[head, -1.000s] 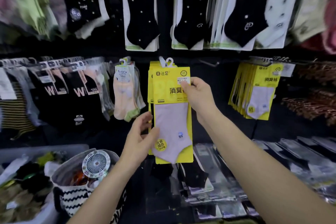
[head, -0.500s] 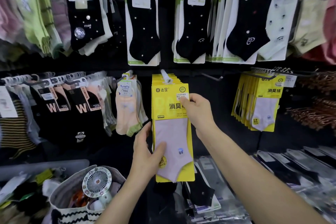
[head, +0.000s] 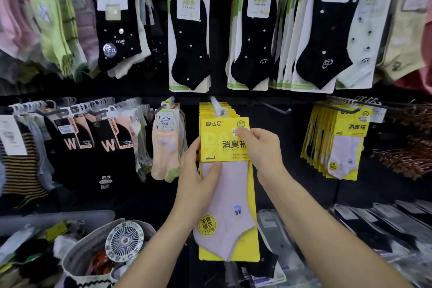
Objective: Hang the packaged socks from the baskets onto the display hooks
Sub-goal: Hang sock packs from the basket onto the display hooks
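Observation:
A stack of yellow sock packs (head: pixel 228 194), each with a pale lilac sock, hangs from a white display hook (head: pixel 216 105) at the middle of the wall. My left hand (head: pixel 198 177) grips the stack's left edge, thumb across the front sock. My right hand (head: pixel 261 147) pinches the upper right of the front pack's yellow card. An identical stack of yellow packs (head: pixel 341 142) hangs on a hook to the right.
A woven basket (head: pixel 77 262) with a small round fan (head: pixel 124 241) stands at lower left, beside a grey bin (head: pixel 58 220) of loose socks. An empty hook (head: pixel 277 107) juts out right of the middle stack. Black socks hang above; flat packs lie at lower right.
My left hand slid up the stack's left edge and now grips it. The stack sits on the hook, and the view has tilted up and closer to the wall.

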Demonstrator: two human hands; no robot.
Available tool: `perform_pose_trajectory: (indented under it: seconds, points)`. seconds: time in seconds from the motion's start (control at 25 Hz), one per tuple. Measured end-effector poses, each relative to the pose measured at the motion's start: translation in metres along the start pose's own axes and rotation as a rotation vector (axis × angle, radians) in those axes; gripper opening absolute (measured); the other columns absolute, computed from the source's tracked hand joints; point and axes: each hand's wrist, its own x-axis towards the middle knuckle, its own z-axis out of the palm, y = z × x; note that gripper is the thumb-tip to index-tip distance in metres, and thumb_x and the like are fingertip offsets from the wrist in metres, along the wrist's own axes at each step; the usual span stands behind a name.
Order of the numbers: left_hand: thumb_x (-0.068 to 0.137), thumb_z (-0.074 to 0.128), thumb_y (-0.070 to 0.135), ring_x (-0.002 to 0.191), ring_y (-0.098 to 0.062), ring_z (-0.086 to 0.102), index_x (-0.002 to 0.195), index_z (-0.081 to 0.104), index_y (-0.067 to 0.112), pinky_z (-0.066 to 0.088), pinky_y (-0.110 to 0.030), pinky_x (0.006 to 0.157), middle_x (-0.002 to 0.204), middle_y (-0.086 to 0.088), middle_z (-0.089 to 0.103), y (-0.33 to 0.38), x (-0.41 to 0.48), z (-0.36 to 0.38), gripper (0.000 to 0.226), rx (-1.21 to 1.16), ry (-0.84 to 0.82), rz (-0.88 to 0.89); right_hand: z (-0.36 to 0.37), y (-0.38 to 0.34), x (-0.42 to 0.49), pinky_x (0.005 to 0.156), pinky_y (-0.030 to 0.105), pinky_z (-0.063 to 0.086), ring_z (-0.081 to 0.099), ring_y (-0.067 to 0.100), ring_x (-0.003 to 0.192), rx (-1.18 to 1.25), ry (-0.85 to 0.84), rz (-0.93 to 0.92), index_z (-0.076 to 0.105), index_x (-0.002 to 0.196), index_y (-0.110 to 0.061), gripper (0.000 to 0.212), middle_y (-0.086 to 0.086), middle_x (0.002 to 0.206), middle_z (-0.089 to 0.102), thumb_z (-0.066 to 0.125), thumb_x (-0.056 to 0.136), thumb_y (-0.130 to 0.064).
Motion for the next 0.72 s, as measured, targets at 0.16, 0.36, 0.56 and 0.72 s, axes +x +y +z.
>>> perform_pose_trajectory:
  seconds: [0.16, 0.36, 0.56, 0.72]
  points:
    - [0.086, 0.06, 0.015, 0.11, 0.006, 0.051, 0.133, 0.045, 0.022, 0.045, -0.013, 0.088, 0.122, 0.011, 0.056, 0.003, 0.001, -0.003, 0.05, 0.006, 0.018, 0.01, -0.001, -0.001, 0.006, 0.063, 0.033, 0.039, 0.052, 0.023, 0.067, 0.059, -0.027, 0.05, 0.054, 0.091, 0.02, 0.044, 0.018, 0.074, 0.056, 0.064, 0.082, -0.022]
    - [0.087, 0.057, 0.004, 0.1, 0.0, 0.06, 0.132, 0.044, 0.019, 0.048, -0.013, 0.079, 0.11, 0.009, 0.063, -0.007, 0.0, -0.003, 0.049, 0.009, -0.018, 0.018, 0.001, 0.007, 0.003, 0.062, 0.034, 0.034, 0.043, 0.022, 0.066, -0.053, -0.065, -0.023, 0.053, 0.076, 0.014, 0.042, 0.029, 0.069, 0.047, 0.061, 0.087, -0.026]
    - [0.088, 0.055, 0.001, 0.086, 0.008, 0.058, 0.127, 0.043, 0.025, 0.044, -0.005, 0.07, 0.099, 0.014, 0.058, -0.023, -0.007, -0.001, 0.048, 0.057, 0.053, 0.031, -0.002, 0.022, -0.002, 0.062, 0.041, 0.047, 0.055, 0.029, 0.065, -0.139, -0.095, -0.142, 0.063, 0.076, -0.011, 0.026, 0.024, 0.081, 0.066, 0.055, 0.092, -0.029]
    - [0.087, 0.057, 0.005, 0.081, 0.008, 0.056, 0.124, 0.044, 0.028, 0.044, -0.006, 0.065, 0.097, 0.013, 0.058, -0.029, 0.002, -0.002, 0.046, 0.086, 0.046, 0.013, 0.0, 0.02, 0.009, 0.068, 0.042, 0.052, 0.062, 0.027, 0.071, -0.227, -0.087, -0.12, 0.067, 0.079, -0.012, 0.026, 0.02, 0.085, 0.069, 0.058, 0.09, -0.033]
